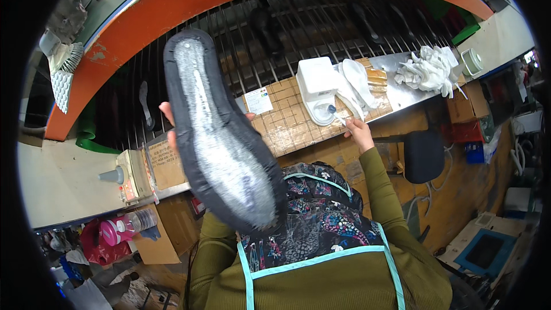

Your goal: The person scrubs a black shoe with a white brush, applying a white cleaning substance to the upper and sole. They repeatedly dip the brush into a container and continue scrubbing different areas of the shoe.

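Note:
My left hand [167, 113] is closed round the edges of a shoe bottom [212, 120], held up close on the left. Its rim is black and its middle silvery, shiny and ribbed. Most of that hand is hidden behind it, with only fingertips showing at the sides. My right hand [360, 133] pinches the light handle of a small brush [340, 116]. The brush's dark tip is at the shallow front dish of a white plastic glue container [315, 74], which stands on a taped cardboard sheet [281, 126].
A rack of metal bars [235, 40] lies beyond the work ledge, with dark shoe pieces [267, 26] on it. An orange arched frame [138, 28] spans above. White crumpled cloths [430, 72] lie at the right; a dark stool [423, 157] stands below them. A bottle [138, 221] is at lower left.

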`<state>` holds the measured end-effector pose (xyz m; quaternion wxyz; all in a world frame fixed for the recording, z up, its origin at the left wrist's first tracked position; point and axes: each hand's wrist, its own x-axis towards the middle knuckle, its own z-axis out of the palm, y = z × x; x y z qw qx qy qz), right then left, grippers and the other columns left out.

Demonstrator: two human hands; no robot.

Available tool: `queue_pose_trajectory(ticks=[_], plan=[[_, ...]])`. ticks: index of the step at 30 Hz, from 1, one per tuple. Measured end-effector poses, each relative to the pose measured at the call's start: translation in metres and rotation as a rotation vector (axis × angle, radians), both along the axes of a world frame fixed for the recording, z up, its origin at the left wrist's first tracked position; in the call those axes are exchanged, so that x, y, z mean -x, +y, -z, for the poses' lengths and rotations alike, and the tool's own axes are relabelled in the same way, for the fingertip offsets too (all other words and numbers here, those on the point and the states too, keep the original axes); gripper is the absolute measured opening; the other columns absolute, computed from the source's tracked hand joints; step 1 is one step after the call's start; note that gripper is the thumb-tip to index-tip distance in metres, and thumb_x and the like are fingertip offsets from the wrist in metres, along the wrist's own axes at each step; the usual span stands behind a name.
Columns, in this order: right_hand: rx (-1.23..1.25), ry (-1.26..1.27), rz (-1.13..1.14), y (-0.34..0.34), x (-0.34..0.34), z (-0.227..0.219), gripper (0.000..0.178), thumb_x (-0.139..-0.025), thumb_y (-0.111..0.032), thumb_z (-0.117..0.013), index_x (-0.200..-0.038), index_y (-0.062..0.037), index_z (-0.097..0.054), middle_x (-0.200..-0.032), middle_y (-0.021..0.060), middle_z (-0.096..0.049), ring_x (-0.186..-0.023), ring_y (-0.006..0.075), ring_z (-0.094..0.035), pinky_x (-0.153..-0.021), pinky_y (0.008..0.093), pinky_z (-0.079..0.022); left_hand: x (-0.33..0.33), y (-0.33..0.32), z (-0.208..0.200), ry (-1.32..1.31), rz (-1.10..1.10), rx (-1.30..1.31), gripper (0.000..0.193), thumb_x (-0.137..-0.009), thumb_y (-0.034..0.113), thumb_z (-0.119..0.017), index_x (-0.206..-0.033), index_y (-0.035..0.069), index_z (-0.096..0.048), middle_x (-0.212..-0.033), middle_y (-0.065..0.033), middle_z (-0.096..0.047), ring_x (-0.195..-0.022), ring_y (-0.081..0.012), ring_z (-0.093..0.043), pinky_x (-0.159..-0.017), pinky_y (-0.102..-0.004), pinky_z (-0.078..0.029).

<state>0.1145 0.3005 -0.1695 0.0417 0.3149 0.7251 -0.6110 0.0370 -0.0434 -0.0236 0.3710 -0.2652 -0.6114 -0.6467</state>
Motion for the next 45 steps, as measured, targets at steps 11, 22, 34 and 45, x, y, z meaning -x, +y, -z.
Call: queue_pose_trajectory(ticks=[11, 22, 34, 45], plan=[[-0.648, 0.807, -0.016, -0.039, 0.000, -0.169, 0.015, -0.076, -0.005, -0.077, -0.091, -0.0040, -0.075, -0.085, 0.0073, -0.069, -0.078, 0.0190, -0.061, -0.080, 0.0309, -0.046, 0.035, 0.045, 0.012, 0.291, 0.026, 0.058, 0.046, -0.095, 0.015, -0.056, -0.137, 0.029, -0.042, -0.155, -0.0179, -0.025, -0.140, -0.0405, -0.030, -0.108, -0.0455, -0.041], [-0.059, 0.984, -0.232, -0.119, -0.010, -0.250, 0.021, -0.079, 0.000, -0.075, -0.099, -0.0020, -0.074, -0.090, 0.0053, -0.060, -0.084, 0.0134, -0.057, -0.073, 0.0248, -0.045, 0.033, 0.049, -0.033, 0.456, -0.130, 0.272, 0.049, -0.083, 0.015, -0.068, -0.124, 0.030, -0.046, -0.146, -0.0139, -0.042, -0.131, -0.0501, -0.039, -0.107, -0.0536, -0.042], [-0.213, 1.102, -0.217, -0.121, 0.046, -0.262, 0.019, -0.082, -0.004, -0.074, -0.101, -0.0030, -0.074, -0.093, 0.0020, -0.055, -0.078, 0.0077, -0.053, -0.060, 0.0198, -0.042, 0.012, 0.031, -0.038, 0.311, 0.011, 0.345, 0.049, -0.086, 0.019, -0.064, -0.128, 0.036, -0.045, -0.147, -0.0118, -0.040, -0.130, -0.0521, -0.039, -0.105, -0.0585, -0.042], [-0.438, 1.246, -0.227, -0.105, 0.083, -0.290, 0.017, -0.079, -0.004, -0.076, -0.096, -0.0065, -0.075, -0.089, 0.0033, -0.059, -0.071, 0.0091, -0.059, -0.052, 0.0199, -0.046, 0.015, 0.028, -0.041, 0.291, 0.053, 0.380, 0.049, -0.087, 0.020, -0.064, -0.127, 0.038, -0.045, -0.147, -0.0100, -0.040, -0.131, -0.0514, -0.038, -0.105, -0.0583, -0.042]])
